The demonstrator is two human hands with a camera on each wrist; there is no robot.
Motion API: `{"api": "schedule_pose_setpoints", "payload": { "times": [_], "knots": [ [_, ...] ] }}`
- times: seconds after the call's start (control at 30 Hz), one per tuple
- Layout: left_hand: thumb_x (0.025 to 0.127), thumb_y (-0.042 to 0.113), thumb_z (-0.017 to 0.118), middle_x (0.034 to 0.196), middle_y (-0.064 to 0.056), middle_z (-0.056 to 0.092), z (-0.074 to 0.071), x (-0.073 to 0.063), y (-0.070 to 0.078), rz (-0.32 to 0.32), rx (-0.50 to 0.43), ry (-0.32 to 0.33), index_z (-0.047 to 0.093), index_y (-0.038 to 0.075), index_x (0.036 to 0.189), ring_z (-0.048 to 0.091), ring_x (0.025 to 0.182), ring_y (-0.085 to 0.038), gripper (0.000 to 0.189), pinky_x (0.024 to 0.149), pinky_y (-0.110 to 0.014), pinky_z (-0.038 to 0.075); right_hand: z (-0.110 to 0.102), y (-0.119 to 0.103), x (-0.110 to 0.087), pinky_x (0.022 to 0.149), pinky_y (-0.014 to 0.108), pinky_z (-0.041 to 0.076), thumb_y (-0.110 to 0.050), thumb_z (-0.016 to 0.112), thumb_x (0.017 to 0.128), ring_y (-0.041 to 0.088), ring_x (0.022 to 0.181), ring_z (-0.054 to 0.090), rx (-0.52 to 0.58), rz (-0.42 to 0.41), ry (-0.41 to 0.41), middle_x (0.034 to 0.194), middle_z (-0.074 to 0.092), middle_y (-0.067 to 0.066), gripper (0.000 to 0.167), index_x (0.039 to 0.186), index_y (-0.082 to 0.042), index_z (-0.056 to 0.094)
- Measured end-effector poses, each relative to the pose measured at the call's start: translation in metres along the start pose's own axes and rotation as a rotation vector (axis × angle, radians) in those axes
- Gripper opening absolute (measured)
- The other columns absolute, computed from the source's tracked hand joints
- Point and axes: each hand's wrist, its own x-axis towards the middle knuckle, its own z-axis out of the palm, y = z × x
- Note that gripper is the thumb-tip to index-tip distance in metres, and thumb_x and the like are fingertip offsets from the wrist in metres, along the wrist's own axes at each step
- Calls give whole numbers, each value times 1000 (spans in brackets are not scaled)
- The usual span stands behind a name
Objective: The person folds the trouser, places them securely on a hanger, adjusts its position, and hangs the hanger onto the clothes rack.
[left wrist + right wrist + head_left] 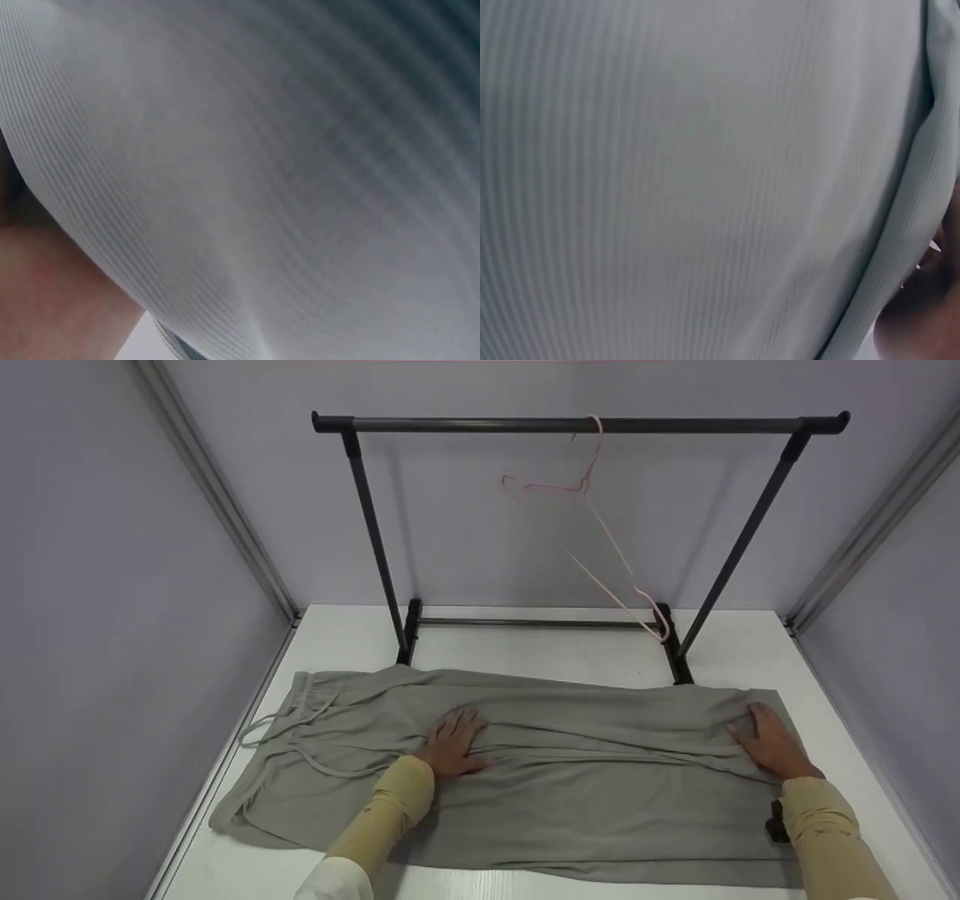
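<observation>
Grey ribbed drawstring trousers (600,802) lie spread across the white table in the head view, waistband at the left and leg ends at the right. My left hand (452,744) rests on their middle with its fingers spread. Close to the leg ends, my right hand (775,744) touches the upper leg, its fingers extended and its thumb apart. Creases run between the two hands. Ribbed grey cloth (210,180) fills most of the left wrist view and hides those fingers. In the right wrist view the cloth (705,180) likewise covers most of the hand.
Behind the trousers stands a black garment rack (480,426), its feet reaching the cloth's far edge. A pink hanger (611,536) hangs from its bar, right of the middle. The drawstring (330,769) loops lie at the left. Grey walls (112,622) enclose the white table (345,637).
</observation>
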Motion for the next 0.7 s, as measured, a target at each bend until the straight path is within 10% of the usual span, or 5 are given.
{"api": "schedule_pose_setpoints", "payload": {
  "times": [0.2,0.37,0.7],
  "knots": [
    [89,57,50,155,-7,3,7,4,-6,5,-25,18,16,20,147,-3,140,-28,78,107,-52,1,0,-10,-1,96,68,15,-15,41,100,61,120,18,-184,-27,78,130,22,47,54,131,24,22],
    [90,53,51,154,-11,6,5,1,1,10,-29,5,18,16,147,1,140,-33,75,107,-54,3,12,-28,-1,88,70,22,-14,41,98,59,110,29,-269,117,193,117,33,42,43,120,23,35],
    [92,52,49,153,-7,14,-5,1,-3,-12,-120,25,26,19,146,7,140,-29,68,107,-54,6,22,-6,2,96,68,-7,-48,22,99,53,130,-11,-94,151,1,143,-6,40,79,141,15,-2]
  ]
}}
